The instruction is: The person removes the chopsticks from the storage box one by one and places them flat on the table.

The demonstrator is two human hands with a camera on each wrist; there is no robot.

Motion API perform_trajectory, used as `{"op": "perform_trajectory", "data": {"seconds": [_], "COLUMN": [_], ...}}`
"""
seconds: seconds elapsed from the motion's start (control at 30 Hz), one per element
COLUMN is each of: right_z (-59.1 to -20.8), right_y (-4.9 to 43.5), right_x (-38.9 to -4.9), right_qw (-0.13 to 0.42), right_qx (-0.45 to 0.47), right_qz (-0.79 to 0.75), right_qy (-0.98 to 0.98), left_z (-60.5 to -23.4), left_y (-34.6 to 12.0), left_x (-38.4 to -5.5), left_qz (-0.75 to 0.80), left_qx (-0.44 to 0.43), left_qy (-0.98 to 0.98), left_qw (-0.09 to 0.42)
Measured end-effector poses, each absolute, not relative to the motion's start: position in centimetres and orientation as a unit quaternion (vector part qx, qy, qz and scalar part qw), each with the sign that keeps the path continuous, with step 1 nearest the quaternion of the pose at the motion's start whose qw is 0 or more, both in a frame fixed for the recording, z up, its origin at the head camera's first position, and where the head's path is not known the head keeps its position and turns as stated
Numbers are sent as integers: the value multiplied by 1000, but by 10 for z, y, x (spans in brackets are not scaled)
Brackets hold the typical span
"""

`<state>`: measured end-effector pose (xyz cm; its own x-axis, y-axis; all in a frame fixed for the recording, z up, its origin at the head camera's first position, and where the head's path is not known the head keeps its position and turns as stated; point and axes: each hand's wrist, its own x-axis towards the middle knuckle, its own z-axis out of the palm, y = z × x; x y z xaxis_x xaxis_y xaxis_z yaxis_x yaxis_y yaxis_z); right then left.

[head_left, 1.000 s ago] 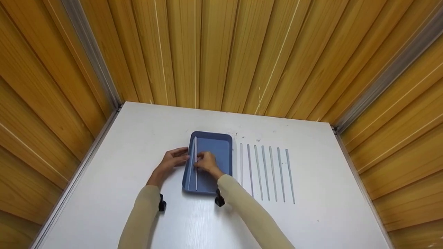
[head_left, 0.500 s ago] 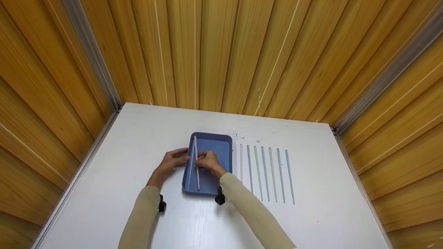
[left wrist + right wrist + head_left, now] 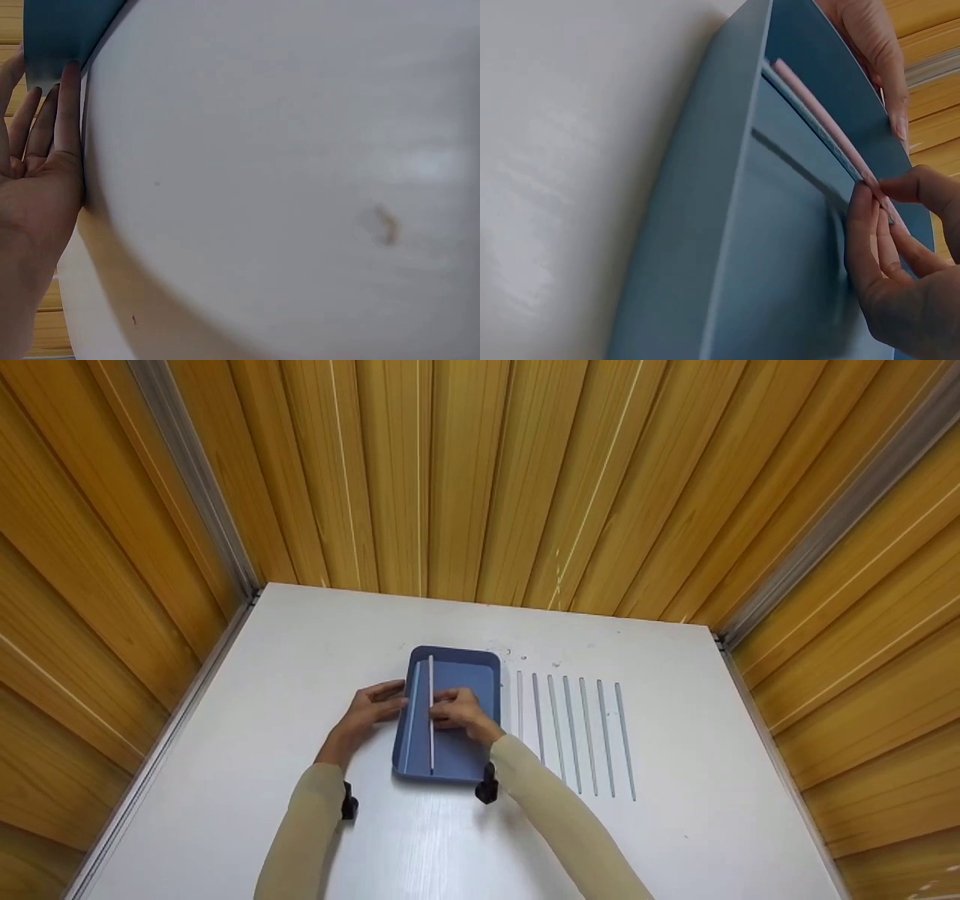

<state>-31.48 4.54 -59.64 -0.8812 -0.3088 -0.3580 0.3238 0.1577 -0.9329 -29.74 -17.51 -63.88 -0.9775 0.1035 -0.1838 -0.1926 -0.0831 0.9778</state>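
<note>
Inside a blue rectangular tray (image 3: pixel 466 754), my right hand (image 3: pixel 460 710) pinches a thin pale pink stick (image 3: pixel 432 746) near its middle, thumb on one side and fingertips on the other. The stick runs lengthwise, left of the tray's centre. A light blue stick (image 3: pixel 799 107) lies along the tray's left side, close beside the pink one in the right wrist view. My left hand (image 3: pixel 369 709) is at the outside of the tray's left wall, its fingers extended and fingertips against it, as the left wrist view shows from below (image 3: pixel 45 172).
Several thin pale sticks (image 3: pixel 568 720) lie in a parallel row on the white table (image 3: pixel 427 847), right of the tray. My right forearm (image 3: pixel 559 810) passes over the near ends of the leftmost ones. Wood-patterned walls (image 3: pixel 465 480) enclose the table's back and sides.
My right hand has shifted right with the pink stick, away from the tray's left wall and the blue stick. My left hand has stayed at the wall.
</note>
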Motion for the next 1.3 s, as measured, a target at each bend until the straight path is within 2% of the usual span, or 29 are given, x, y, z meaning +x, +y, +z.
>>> {"op": "perform_trajectory", "data": {"seconds": [0.17,0.33,0.5,0.8,1.3], "right_z": [-598,-597,-595,-591,-580], "right_y": [54,62,72,87,131], "right_x": [-315,-314,-312,-310,-312], "right_qw": [264,263,238,196,131], "right_qx": [-6,-56,-103,-124,-106], "right_qz": [-666,-673,-667,-674,-688], "right_qy": [698,689,699,701,706], "left_z": [-638,-639,-641,-638,-639], "left_y": [-174,-175,-176,-176,-178], "left_x": [-298,-299,-300,-297,-295], "left_qz": [730,730,726,723,727], "left_qx": [-34,-30,-23,-33,-17], "left_qy": [675,675,681,683,678], "left_qw": [101,102,100,103,107]}}
